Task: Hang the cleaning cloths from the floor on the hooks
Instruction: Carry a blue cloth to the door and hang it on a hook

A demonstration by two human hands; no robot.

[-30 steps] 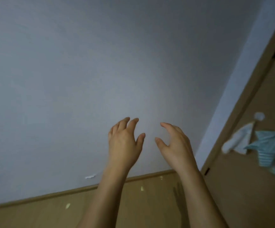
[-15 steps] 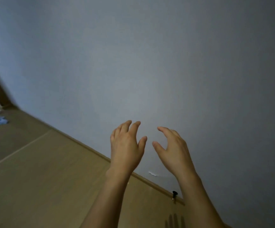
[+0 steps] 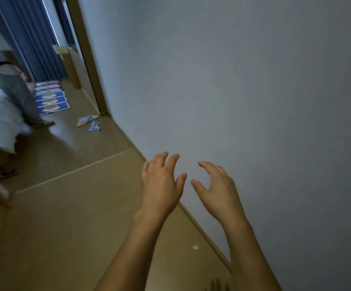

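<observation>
Both hands, left hand (image 3: pixel 161 185) and right hand (image 3: pixel 218 192), raised, fingers loosely spread.

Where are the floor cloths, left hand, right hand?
cloths (image 3: pixel 88 122): head view, on the pale crumpled fabric.
left hand (image 3: pixel 160 183): head view, back of the hand.
right hand (image 3: pixel 218 190): head view, back of the hand.

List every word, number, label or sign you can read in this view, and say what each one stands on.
No text can be read.
Blue floor mats by the curtain: yellow and white print, too blurred to read.
Cleaning cloths on the floor: pattern only, no lettering visible.
Yellow scrap on the floor near the wall: blank as far as can be told.
</observation>
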